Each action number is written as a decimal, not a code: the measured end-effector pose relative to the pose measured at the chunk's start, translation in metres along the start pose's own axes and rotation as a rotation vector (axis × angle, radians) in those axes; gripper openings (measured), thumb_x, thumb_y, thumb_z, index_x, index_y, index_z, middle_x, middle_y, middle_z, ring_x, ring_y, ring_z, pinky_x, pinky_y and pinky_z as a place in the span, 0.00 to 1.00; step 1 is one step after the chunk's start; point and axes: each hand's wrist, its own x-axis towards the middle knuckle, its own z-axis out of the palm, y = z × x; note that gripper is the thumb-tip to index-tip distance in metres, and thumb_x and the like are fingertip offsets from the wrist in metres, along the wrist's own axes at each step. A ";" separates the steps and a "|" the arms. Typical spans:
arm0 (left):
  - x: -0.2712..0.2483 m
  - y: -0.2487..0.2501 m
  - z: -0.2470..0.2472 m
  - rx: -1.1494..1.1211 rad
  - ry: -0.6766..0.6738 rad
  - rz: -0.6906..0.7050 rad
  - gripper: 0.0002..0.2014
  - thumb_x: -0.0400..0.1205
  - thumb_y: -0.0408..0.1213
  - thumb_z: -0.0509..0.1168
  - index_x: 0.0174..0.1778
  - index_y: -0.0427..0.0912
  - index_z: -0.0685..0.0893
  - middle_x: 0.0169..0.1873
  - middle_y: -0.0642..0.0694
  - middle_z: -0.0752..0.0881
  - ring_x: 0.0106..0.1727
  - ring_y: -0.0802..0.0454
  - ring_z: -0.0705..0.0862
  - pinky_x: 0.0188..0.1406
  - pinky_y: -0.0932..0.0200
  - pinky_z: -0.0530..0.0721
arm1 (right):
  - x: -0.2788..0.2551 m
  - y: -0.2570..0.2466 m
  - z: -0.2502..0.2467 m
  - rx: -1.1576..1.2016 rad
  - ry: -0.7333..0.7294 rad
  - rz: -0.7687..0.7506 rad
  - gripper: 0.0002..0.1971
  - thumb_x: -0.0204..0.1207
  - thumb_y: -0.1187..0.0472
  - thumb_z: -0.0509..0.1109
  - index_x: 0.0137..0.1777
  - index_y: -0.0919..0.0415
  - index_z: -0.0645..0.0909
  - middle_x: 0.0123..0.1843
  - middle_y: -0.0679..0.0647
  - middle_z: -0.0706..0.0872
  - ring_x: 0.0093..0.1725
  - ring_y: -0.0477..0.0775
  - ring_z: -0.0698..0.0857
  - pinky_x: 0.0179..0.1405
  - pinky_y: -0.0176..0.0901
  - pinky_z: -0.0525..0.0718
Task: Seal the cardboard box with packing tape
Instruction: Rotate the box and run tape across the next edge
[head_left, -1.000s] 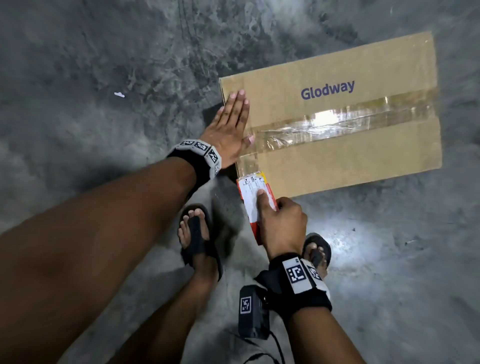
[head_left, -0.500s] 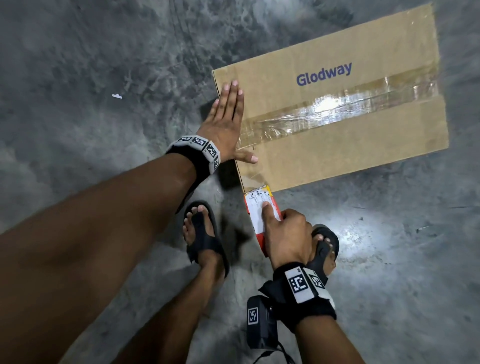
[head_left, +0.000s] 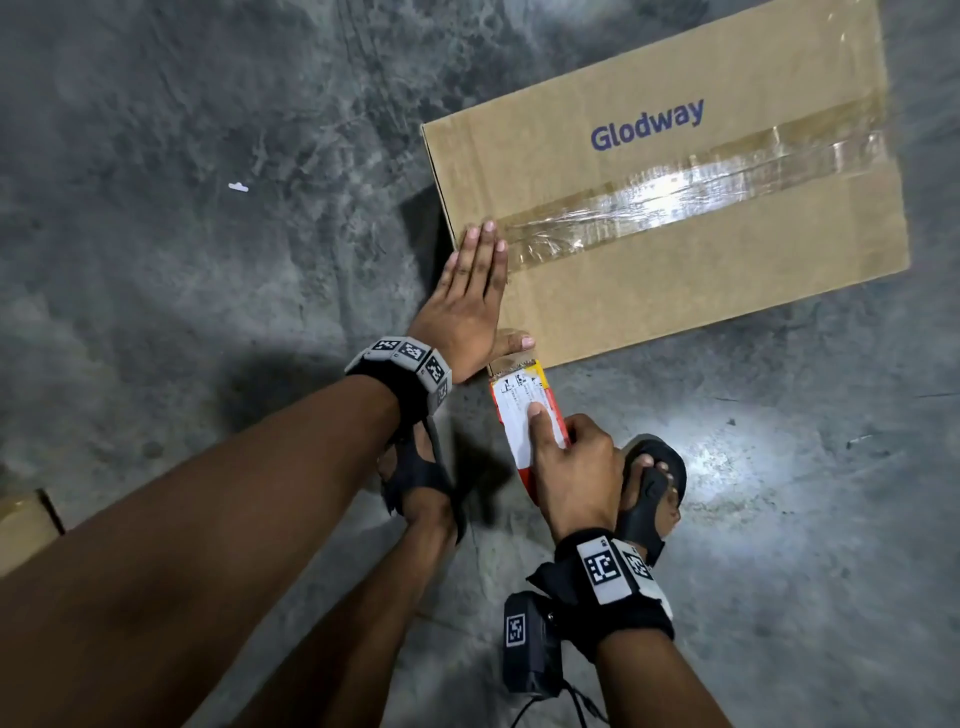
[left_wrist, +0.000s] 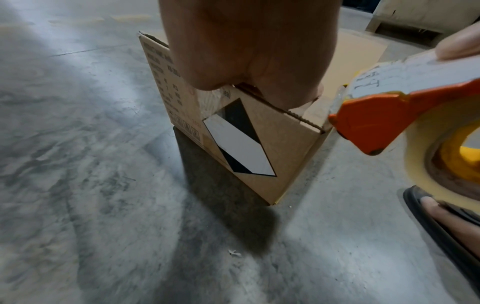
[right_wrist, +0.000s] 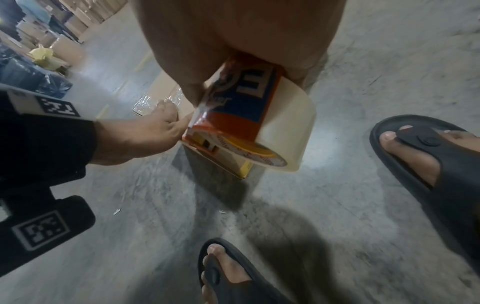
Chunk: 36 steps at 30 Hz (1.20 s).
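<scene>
Lowest in the head view, the right hand (head_left: 574, 467) curls around an orange tape dispenser (head_left: 530, 415), its thumb laid flat along the white label on top. The right wrist view shows the fingers wrapped over the dispenser's printed body, with a roll of clear packing tape (right_wrist: 283, 127) seated in it. The dispenser's front end sits at the lower left corner of the cardboard box (head_left: 701, 280), just beside the edge.

Two feet in black sandals (head_left: 649, 493) stand on the grey concrete floor (head_left: 208, 208) below the box, one to either side of the right hand.

Above the dispenser, the left hand (head_left: 465, 306) lies flat with straight fingers pressed together along the box's left edge; its fingertips rest on the near end of a tape strip (head_left: 675, 192) and its thumb points right along the lower corner. In the left wrist view the palm bears down over the top edge of the box's end face, which carries a black and white diamond label (left_wrist: 239, 142).

The box lies closed in the upper right of the head view, plain brown, with "Glodway" printed in blue on its upper flap. The glossy, wrinkled strip runs along the centre seam from the left edge to the right edge, catching a bright glare near the middle.

A small white scrap (head_left: 238, 187) lies on the floor at upper left.
</scene>
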 end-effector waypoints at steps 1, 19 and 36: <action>0.000 0.000 0.000 0.009 0.003 0.001 0.57 0.75 0.75 0.46 0.84 0.30 0.40 0.85 0.31 0.39 0.86 0.36 0.37 0.86 0.43 0.42 | -0.003 0.003 -0.002 0.001 0.005 0.003 0.26 0.83 0.37 0.66 0.49 0.62 0.89 0.48 0.65 0.94 0.53 0.70 0.89 0.44 0.51 0.69; 0.002 0.004 -0.002 -0.024 -0.031 -0.023 0.56 0.77 0.73 0.50 0.84 0.31 0.35 0.85 0.31 0.34 0.86 0.37 0.33 0.86 0.41 0.41 | 0.018 -0.016 0.001 -0.105 -0.092 0.294 0.29 0.81 0.40 0.66 0.64 0.67 0.88 0.66 0.69 0.89 0.66 0.71 0.86 0.63 0.53 0.81; -0.015 0.032 0.009 0.107 -0.044 0.038 0.63 0.72 0.62 0.70 0.82 0.27 0.36 0.83 0.25 0.34 0.84 0.28 0.33 0.84 0.33 0.43 | 0.034 0.044 -0.002 -0.027 0.004 0.223 0.33 0.81 0.33 0.63 0.51 0.65 0.92 0.53 0.69 0.93 0.58 0.72 0.89 0.51 0.51 0.79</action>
